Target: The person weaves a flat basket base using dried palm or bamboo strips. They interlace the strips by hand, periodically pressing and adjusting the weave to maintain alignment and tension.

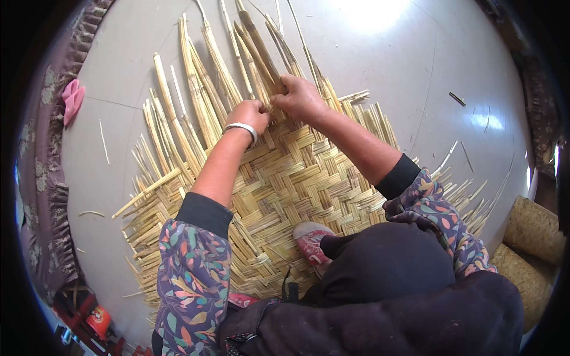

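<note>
A woven reed mat (291,178) lies on the floor, its yellow strips crossing in a zigzag weave. Loose reed ends (205,113) fan out past its far edge. There, my left hand (249,115) is closed at the base of the strips, its fingertips mostly hidden. Right beside it, my right hand (298,98) wraps its fingers round a darker brown reed strip (259,44) that runs away from me. One long reed (148,191) lies slantwise across the mat's left side. My shoe (312,242) rests on the mat.
Patterned ruffled cloth (50,178) hangs along the left, with a pink object (73,102) beside it. Reed scraps (457,99) are scattered over the grey floor (380,65). Two rolled woven mats (534,228) lie at the right. A red object (99,322) is at the lower left.
</note>
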Available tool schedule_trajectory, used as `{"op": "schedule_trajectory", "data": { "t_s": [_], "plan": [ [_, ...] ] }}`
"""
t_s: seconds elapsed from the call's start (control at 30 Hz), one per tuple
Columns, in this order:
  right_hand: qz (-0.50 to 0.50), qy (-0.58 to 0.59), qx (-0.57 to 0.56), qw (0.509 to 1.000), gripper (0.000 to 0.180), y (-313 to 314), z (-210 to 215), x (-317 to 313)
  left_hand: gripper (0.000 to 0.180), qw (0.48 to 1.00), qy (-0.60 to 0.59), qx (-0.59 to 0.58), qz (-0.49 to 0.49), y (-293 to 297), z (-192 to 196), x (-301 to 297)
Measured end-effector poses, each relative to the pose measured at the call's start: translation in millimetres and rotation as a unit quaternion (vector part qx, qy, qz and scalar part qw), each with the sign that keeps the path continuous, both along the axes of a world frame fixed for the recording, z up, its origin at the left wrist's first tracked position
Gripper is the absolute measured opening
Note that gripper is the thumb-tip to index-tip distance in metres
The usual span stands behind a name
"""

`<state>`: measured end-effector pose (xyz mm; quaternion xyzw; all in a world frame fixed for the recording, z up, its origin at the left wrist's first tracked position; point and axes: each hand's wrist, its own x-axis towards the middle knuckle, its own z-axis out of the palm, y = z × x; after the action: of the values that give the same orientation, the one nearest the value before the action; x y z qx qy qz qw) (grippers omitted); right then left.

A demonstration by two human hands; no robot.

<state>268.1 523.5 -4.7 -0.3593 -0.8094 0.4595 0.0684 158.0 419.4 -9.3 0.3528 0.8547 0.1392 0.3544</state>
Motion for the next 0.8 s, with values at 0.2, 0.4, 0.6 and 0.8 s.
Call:
{"op": "schedule_trajectory", "data": {
  "t_s": [0.2, 0.4, 0.6, 0.8],
  "plan": [
    [0.035, -0.061, -0.017, 0.997, 0.024, 6.5, -4.0, -1.6, 0.030, 0.959, -0.126, 0.164, 0.195, -4.6, -9.3, -0.9],
    [0.031, -0.075, -0.030, 0.996, 0.022, 2.7, -5.5, -0.3, 0.057, 0.986, 0.022, 0.101, 0.128, 17.6, -39.3, -22.3],
    [0.031, -0.073, -0.018, 0.997, 0.023, -2.0, -2.2, 3.4, 0.047, 0.927, -0.246, 0.070, 0.274, 22.1, -3.9, -28.2],
    [0.004, -0.067, -0.026, 0.997, 0.022, -6.6, 1.1, 4.7, 0.029, 0.928, -0.251, 0.041, 0.271, 23.3, 0.4, -26.7]
  ]
}}
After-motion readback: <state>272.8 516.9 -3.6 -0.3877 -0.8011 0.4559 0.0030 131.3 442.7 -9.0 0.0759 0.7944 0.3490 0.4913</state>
